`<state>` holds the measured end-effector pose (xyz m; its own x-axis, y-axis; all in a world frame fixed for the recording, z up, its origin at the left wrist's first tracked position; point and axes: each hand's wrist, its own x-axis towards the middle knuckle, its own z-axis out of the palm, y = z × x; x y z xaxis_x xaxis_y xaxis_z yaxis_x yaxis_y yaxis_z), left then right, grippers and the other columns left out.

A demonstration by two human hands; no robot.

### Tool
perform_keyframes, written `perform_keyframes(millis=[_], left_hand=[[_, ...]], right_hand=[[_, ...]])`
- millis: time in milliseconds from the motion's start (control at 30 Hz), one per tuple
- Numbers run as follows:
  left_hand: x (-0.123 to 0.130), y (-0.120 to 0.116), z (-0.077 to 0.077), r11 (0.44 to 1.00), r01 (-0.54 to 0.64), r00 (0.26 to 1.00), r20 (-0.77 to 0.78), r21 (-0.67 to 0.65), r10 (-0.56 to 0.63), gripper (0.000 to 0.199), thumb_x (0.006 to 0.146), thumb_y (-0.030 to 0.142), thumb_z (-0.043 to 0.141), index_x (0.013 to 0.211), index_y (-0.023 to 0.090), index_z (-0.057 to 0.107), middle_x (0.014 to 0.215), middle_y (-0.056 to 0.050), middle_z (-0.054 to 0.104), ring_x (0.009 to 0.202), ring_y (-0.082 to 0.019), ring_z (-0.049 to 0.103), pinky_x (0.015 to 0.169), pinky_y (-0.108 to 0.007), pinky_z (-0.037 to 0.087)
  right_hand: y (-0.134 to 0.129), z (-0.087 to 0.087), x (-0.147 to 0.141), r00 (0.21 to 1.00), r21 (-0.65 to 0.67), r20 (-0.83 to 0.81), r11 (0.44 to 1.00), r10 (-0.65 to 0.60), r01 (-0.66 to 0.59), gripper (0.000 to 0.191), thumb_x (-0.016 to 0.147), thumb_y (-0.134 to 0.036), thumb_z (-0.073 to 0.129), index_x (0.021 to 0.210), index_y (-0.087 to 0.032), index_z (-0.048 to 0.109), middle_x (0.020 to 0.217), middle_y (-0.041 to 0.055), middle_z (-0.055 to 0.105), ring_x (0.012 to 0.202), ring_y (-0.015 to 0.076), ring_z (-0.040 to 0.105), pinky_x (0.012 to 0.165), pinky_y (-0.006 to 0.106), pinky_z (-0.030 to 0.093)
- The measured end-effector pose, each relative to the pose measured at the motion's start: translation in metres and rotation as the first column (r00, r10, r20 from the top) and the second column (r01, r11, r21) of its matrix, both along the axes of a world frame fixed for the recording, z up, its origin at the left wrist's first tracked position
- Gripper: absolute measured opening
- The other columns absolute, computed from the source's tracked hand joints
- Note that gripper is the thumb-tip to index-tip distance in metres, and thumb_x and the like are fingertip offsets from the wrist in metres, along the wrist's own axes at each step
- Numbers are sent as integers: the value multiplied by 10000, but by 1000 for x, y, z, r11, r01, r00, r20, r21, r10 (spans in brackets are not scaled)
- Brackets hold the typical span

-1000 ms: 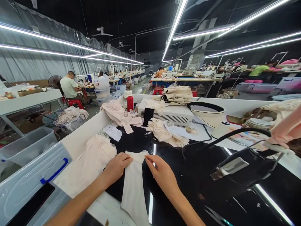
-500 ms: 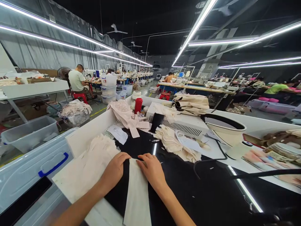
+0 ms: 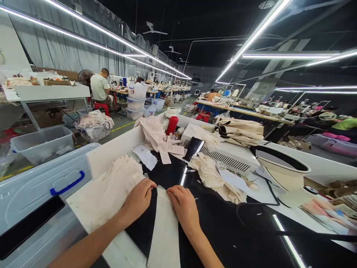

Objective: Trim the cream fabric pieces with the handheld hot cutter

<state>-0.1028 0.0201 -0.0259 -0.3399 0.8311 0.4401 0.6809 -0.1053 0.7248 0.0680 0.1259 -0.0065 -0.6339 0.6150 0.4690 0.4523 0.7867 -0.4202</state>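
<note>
A long cream fabric strip [image 3: 165,230] lies lengthwise on the black tabletop, its narrow far end between my hands. A small greyish edge shows at that end. My left hand [image 3: 139,199] is closed in a pinch beside the far left corner; what its fingertips hold, if anything, is too small to make out. On the opposite side, my right hand [image 3: 185,208] has thumb and fingers pressed together at the strip's right edge. Left of my left hand, a fanned pile of cream fabric pieces [image 3: 114,190] rests on a white board [image 3: 80,199].
More cream pieces [image 3: 214,175] lie under a paper slip at right, before a white vented box [image 3: 225,149]. Pinkish lace fabric [image 3: 152,130] and a red bottle [image 3: 172,125] stand behind. A phone [image 3: 30,227] lies on the lidded bin [image 3: 92,154]. A co-worker [image 3: 99,87] sits farther off.
The view has swung left, so the scene sits farther right and slightly lower. My left fingertips have drawn slightly away from the strip's corner; the right hand stays at its edge.
</note>
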Motion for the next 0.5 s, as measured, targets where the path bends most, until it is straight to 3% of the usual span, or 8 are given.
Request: perform_keyframes(millis=[200,367,500], left_hand=[[7,-4,11,995,49,997,-62,-91,-55,248,991,113,454,1058,207,674,1060,-40,695,1033,-201,662,963,-357,540],[11,-5,12,983,87,988,-112,-159,-106,241,1006,170,533,1149,234,716,1103,-47,676,1056,-214,645,979,-371,527],[12,-4,10,970,119,976,-154,-210,-153,186,943,159,651,1082,229,752,1114,-50,657,1075,-227,629,987,-375,518]], right_hand=[[1,11,21,980,-85,-186,995,-64,49,446,1037,-536,380,943,-238,699,991,82,770,952,264,714,855,387,560],[-16,31,59,926,-170,-275,961,-259,218,359,1025,-525,398,944,-237,596,791,27,670,657,196,626,600,288,512],[-39,47,80,904,-277,-239,917,-354,286,325,998,-539,453,956,-250,596,760,-4,617,635,181,577,573,268,459]])
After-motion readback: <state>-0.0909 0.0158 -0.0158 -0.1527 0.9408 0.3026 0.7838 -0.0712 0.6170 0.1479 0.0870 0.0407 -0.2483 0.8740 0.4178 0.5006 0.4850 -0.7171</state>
